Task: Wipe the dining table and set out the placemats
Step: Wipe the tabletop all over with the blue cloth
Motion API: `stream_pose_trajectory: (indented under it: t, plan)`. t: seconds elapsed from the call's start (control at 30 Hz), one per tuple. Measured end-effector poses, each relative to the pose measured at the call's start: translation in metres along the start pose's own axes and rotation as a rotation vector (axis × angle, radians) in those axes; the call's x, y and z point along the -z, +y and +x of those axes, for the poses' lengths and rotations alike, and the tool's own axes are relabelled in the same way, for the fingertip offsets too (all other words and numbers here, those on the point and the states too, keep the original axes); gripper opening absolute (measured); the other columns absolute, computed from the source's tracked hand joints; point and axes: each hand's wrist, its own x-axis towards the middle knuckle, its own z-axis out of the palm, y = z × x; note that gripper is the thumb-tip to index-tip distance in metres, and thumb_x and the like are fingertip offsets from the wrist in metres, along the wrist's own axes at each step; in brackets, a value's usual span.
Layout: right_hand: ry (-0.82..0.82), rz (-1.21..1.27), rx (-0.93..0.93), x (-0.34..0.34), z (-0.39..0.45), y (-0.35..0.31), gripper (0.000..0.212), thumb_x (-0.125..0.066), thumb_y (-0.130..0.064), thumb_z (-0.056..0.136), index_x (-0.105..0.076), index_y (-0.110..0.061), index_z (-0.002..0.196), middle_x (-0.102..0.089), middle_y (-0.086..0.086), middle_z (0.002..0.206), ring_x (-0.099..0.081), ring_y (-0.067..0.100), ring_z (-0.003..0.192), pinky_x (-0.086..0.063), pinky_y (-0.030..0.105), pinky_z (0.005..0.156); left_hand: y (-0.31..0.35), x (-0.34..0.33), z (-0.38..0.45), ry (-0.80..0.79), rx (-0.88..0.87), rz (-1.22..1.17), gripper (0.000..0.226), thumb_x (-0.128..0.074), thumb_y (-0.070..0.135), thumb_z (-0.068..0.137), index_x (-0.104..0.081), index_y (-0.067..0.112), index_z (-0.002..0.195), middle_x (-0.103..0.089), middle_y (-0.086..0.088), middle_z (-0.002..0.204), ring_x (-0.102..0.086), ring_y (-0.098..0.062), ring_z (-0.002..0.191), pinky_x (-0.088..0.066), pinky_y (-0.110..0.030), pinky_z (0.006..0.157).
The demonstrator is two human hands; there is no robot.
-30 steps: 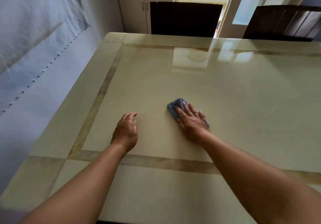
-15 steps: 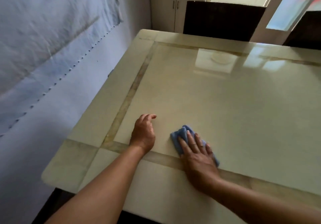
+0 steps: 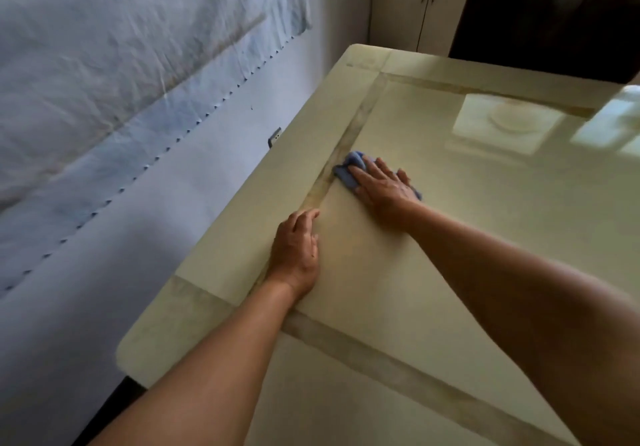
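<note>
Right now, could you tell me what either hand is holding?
Nothing is gripped. The right hand presses flat on the cloth; the left hand rests on the table.

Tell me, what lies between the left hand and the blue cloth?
Head view: only bare tabletop, crossed by its darker inlay band, separates the left hand from the blue cloth.

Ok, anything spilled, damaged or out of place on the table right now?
Nothing stands out. The table shows no spill or damage; only the blue cloth lies on it, flat under the right hand. The left hand rests beside it.
</note>
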Motion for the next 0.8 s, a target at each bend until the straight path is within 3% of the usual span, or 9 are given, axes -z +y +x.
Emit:
stream_pose_trajectory:
  t: [0.13, 0.23, 0.53, 0.8]
  plan:
    - [0.066, 0.026, -0.201, 0.018, 0.037, 0.032, 0.053, -0.017, -0.050, 0.097, -0.018, -0.033, 0.147, 0.000, -0.004, 0.160, 0.005, 0.023, 0.146, 0.002, 0.048, 0.116, -0.008, -0.003, 0.005, 0.050, 0.023, -0.003, 0.046, -0.044, -0.002, 0.086, -0.048, 0.007, 0.130, -0.048, -0.013, 0.135, -0.043, -0.029, 0.122, -0.024, -0.023, 0.104]
    - [0.051, 0.027, -0.250, 0.023, 0.045, 0.038, 0.054, -0.014, -0.052, 0.097, -0.016, -0.034, 0.148, 0.002, -0.005, 0.160, 0.006, 0.022, 0.146, 0.004, 0.049, 0.116, -0.009, -0.004, 0.006, 0.059, 0.027, -0.013, 0.045, -0.044, -0.002, 0.086, -0.049, 0.007, 0.130, -0.049, -0.013, 0.134, -0.044, -0.030, 0.120, -0.025, -0.024, 0.103]
    - [-0.049, -0.048, -0.002, -0.004, -0.048, 0.020, 0.053, -0.021, -0.044, 0.099, -0.008, -0.037, 0.149, 0.004, -0.006, 0.160, 0.007, 0.020, 0.146, 0.005, 0.043, 0.116, -0.004, 0.000, 0.007, -0.060, 0.041, 0.048, 0.044, -0.042, 0.008, 0.092, -0.041, 0.010, 0.136, -0.042, -0.013, 0.141, -0.038, -0.031, 0.125, -0.026, -0.029, 0.105]
    - [-0.130, -0.038, 0.026, -0.041, -0.184, -0.039, 0.054, -0.026, -0.042, 0.099, -0.004, -0.039, 0.149, 0.009, -0.007, 0.159, 0.013, 0.017, 0.145, 0.009, 0.040, 0.115, 0.031, 0.014, -0.041, -0.234, -0.081, 0.081, 0.037, -0.040, 0.012, 0.094, -0.048, 0.010, 0.130, -0.046, -0.013, 0.138, -0.039, -0.030, 0.127, -0.026, -0.030, 0.106]
